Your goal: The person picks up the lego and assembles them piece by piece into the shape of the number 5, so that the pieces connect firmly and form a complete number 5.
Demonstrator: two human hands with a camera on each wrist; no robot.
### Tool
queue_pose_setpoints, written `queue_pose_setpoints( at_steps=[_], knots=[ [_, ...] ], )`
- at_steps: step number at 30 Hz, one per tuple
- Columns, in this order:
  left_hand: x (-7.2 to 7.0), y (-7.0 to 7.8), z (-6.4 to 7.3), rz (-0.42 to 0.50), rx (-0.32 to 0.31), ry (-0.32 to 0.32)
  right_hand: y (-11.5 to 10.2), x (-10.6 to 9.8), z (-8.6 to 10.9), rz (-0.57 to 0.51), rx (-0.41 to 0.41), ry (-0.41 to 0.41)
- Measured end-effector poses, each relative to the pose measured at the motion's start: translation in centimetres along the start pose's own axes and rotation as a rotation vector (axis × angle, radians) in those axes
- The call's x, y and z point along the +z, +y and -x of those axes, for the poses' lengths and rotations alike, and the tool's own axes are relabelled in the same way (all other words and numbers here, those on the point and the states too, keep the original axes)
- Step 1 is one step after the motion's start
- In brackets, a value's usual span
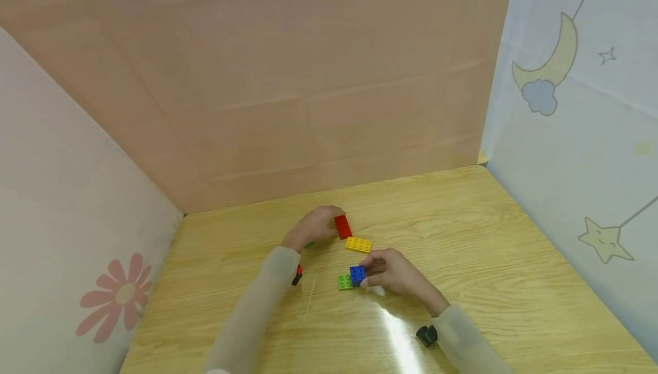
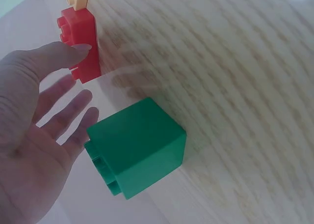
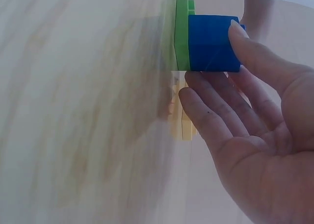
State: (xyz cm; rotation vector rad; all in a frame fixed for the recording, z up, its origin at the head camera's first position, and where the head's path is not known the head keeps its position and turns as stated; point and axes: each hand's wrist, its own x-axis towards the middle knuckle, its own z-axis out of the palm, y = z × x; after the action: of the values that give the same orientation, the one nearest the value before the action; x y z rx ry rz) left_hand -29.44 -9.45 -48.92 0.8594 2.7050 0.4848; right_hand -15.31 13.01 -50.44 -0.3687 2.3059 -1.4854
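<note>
My left hand (image 1: 320,226) is at the red brick (image 1: 342,226), its thumb lying across the brick's side and other fingers behind it in the left wrist view. Below those fingers stands a dark green brick (image 2: 137,148), mostly hidden under the hand in the head view. With thumb and fingertips, my right hand (image 1: 393,272) pinches a blue brick (image 1: 357,275). The blue brick sits over one end of a flat light green brick (image 1: 344,282), whose studs show to its left. Just beyond the red brick's near end lies a flat yellow brick (image 1: 358,244).
All of this is on a wood-grain table (image 1: 437,220). A tan cloth wall (image 1: 308,88) rises behind it, with pale printed panels at left and right. A black wrist device (image 1: 426,336) hangs by the right sleeve; a small red-and-black item (image 1: 297,275) shows beside the left sleeve.
</note>
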Motion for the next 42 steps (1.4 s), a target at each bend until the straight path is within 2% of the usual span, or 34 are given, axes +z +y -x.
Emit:
queue_pose_setpoints(
  at_steps=[6,14,26,36,42],
  knots=[
    [0.2,-0.1,-0.1,-0.014,0.032,-0.019,0.1,0.2,0.0,-0.020,-0.006,-0.012],
    [0.2,-0.2,-0.5,-0.024,0.038,-0.029,0.2,0.0,0.0,-0.036,-0.003,-0.012],
    [0.1,-0.2,-0.9,-0.173,0.032,-0.010,0.5,0.0,-0.2,-0.029,0.014,-0.013],
    [0.2,-0.6,-1.1,-0.123,-0.012,-0.022,0.5,-0.1,-0.1,-0.033,-0.001,-0.008],
    [0.2,-0.8,-1.2,-0.005,-0.042,-0.019,0.3,-0.1,-0.1,-0.026,-0.006,-0.005]
  ],
)
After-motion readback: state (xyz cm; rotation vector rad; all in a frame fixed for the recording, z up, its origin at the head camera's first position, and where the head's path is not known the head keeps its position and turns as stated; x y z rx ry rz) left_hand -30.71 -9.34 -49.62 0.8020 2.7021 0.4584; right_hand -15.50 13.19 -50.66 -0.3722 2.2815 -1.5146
